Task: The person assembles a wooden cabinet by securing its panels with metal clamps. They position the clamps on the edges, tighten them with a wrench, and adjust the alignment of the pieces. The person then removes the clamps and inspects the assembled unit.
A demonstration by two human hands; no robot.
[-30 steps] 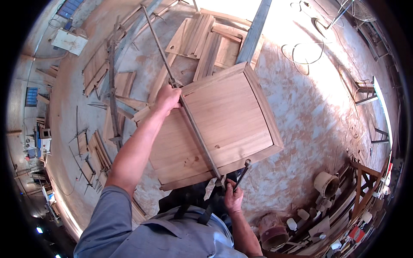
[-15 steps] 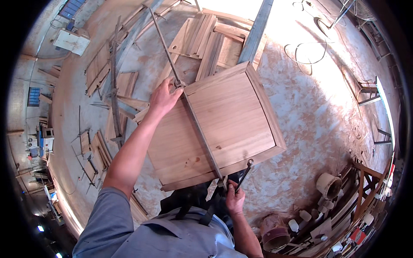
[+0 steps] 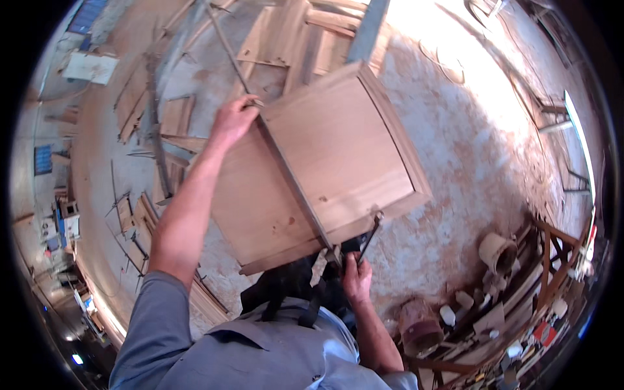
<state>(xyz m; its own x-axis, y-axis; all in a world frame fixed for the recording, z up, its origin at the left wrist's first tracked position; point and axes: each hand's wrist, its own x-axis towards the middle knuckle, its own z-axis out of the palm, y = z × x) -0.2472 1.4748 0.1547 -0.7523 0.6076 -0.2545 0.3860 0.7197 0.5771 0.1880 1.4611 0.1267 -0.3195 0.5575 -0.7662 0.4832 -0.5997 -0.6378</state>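
Note:
A framed wooden panel (image 3: 344, 149), like a cabinet door, lies tilted in front of me with its near edge by my lap. Across its face runs a long metal bar clamp (image 3: 289, 175), which extends past the far edge. My left hand (image 3: 235, 121) is closed around the clamp's jaw at that far edge; its fingers hide most of the jaw. Close to the clamp's near end, my right hand (image 3: 357, 278) grips a wrench (image 3: 370, 238), whose ring end points up over the panel's near edge. The clamp's near end (image 3: 334, 253) is partly hidden beside this hand.
Beyond the panel, wooden frames and boards (image 3: 276, 39) lie stacked near a grey beam (image 3: 369, 32). More boards and a long metal bar (image 3: 158, 130) are at the left. On the right stand a pale bucket (image 3: 498, 252), a dark red bucket (image 3: 421, 327) and a wooden rack (image 3: 552, 260).
The whole view has shifted, so panel and floor things sit higher in the picture. My left fingers have closed further around the far jaw. The wrench stays in my right hand.

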